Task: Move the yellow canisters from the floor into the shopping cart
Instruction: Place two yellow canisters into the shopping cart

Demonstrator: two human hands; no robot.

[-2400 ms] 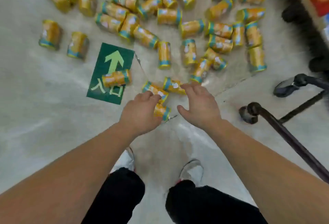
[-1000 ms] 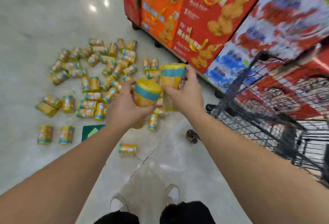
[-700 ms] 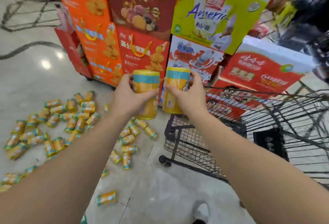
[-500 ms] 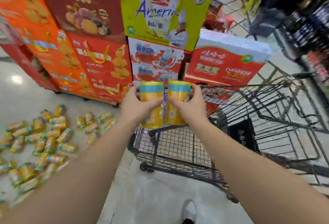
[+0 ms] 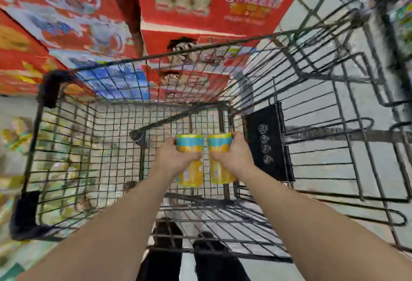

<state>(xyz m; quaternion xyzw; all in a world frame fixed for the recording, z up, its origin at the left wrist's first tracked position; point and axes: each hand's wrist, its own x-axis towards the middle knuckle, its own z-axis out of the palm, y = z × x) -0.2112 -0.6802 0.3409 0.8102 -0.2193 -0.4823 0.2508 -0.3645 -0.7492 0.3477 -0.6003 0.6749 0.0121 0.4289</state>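
– Shop floor (image 5: pixel 310 4), entry one: pale grey, showing upper right of the frame and through the wire. Backdrop?

– Red cartons (image 5: pixel 211 2), printed, stacked across the top of the frame; lettering too blurred to read.

– Entry two?

– Shopping cart (image 5: pixel 50 89), dark wire, seen from above and filling the middle of the frame. Black plaque (image 5: pixel 266 144) with white symbols on a wire panel, right of centre.

– Task items?

– Two yellow canisters with teal bands at the top, both upright, side by side at frame centre, inside the basket. Left canister (image 5: pixel 190 147) and right canister (image 5: pixel 219 144) stand just beside each other with a narrow gap between. Whether their bases touch the mesh bottom, I cannot tell.

– Hands?

– Left hand (image 5: pixel 172 159): fingers curled round the left canister, gripping it below the band. Right hand (image 5: pixel 234 158): fingers wrapped round the right canister likewise. Both forearms bare, reaching in from the bottom of the frame.

– Remainder?

– Blurred yellow shapes (image 5: pixel 17 133) at the left edge, outside the cart; too smeared to identify. Dark trousers (image 5: pixel 165 265) at bottom centre, seen through the wire.
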